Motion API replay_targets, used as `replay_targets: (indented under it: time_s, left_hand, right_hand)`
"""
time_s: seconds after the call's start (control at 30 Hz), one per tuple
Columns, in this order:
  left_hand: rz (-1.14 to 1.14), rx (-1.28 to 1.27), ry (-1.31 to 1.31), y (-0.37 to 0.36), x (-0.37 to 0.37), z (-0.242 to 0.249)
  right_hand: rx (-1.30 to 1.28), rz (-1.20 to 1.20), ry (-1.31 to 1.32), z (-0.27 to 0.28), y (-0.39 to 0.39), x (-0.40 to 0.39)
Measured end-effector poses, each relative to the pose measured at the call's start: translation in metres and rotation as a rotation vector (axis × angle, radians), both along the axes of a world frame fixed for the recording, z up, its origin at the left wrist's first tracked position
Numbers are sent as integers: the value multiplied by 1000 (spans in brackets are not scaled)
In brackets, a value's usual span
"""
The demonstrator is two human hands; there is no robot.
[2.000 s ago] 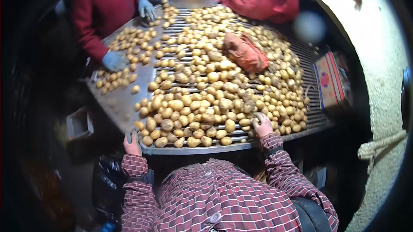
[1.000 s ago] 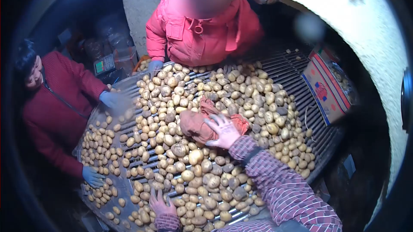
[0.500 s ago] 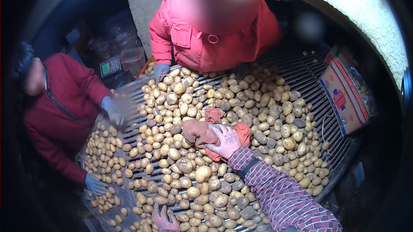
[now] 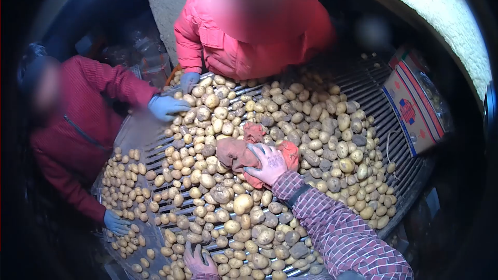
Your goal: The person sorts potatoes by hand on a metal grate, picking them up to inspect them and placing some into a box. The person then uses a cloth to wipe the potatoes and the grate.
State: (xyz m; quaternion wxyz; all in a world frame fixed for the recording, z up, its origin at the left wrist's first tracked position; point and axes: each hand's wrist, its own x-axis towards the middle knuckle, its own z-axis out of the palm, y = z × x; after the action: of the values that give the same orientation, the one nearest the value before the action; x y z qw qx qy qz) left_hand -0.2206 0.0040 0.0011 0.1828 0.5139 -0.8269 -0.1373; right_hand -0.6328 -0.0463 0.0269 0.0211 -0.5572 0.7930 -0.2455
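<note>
My right hand (image 4: 268, 164), in a pinkish glove under a checked sleeve, lies on a crumpled red cloth (image 4: 234, 154) on top of the potatoes, its fingers spread over the fabric. At the bottom edge, my left hand (image 4: 199, 262) rests among potatoes with its fingers apart and nothing visibly held. Many potatoes (image 4: 243, 203), some yellow and some caked with soil, are spread over a slatted metal rack (image 4: 363, 80) around both hands.
A person in a dark red sweater (image 4: 85, 108) stands at the left, blue-gloved hands over the potatoes. Another person in a pink jacket (image 4: 228, 54) leans over the far edge. A printed cardboard box (image 4: 415, 108) sits at the right.
The left person's upper gloved hand has moved up and right to the potatoes near the far edge. My hands have kept their places on the cloth and among the potatoes.
</note>
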Motion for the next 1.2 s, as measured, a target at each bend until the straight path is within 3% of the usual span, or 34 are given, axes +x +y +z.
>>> replay_targets:
  time_s: [0.13,0.27,0.33,0.47,0.53,0.6,0.67,0.8,1.2]
  left_hand:
    - [28,63,9,3,-15,23]
    - [31,14,-28,5,3,-13]
    - [36,52,-41,5,-1,-5]
    - [-91,-98,145,-6,13,-36]
    - [13,-2,-46,3,3,-7]
    - [38,24,-73,2,5,-11]
    - [60,45,-65,3,5,-10]
    - [55,55,-110,3,3,-10]
    - [24,-19,-94,3,10,-31]
  right_hand:
    - [11,-16,-81,-4,-3,-2]
    - [112,-5,-151,2,10,-6]
    - [174,40,-165,15,24,-9]
    - [345,113,60,54,91,-5]
    - [264,-19,256,82,139,-1]
    - [266,-235,355,94,182,-6]
    - [405,-458,378,76,205,-12]
    - [513,-499,478,31,187,-15]
    - [485,-468,479,41,158,-58]
